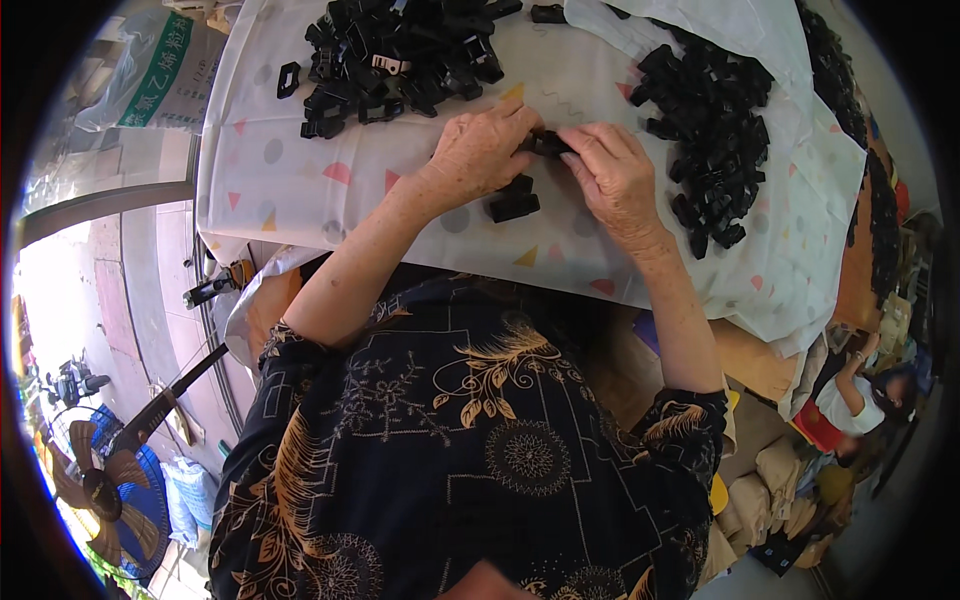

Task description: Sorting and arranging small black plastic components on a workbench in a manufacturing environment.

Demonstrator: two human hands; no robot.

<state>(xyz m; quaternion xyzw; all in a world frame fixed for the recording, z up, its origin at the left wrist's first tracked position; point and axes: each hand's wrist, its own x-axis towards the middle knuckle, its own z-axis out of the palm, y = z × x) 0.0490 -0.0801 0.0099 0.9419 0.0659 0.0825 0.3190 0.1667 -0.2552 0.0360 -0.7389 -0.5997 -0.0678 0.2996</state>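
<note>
Over the patterned tablecloth (335, 205), my left hand (483, 152) and my right hand (617, 182) meet at a small black plastic piece (549, 145). Fingertips of both hands are closed on it from either side, hiding much of its shape. Just below my left fingers, another black plastic piece (514, 205) lies on the cloth. Beyond my left hand is a heap of black plastic pieces (405, 70), some of them frame-shaped with openings. To the right of my right hand lies a second heap of black pieces (715, 150).
One loose black frame (288, 80) lies left of the far heap. A whitish plastic sheet (745, 40) covers the far right corner. At the left are a printed bag (165, 75) and a fan (105, 490). Another person (850, 400) is at the far right.
</note>
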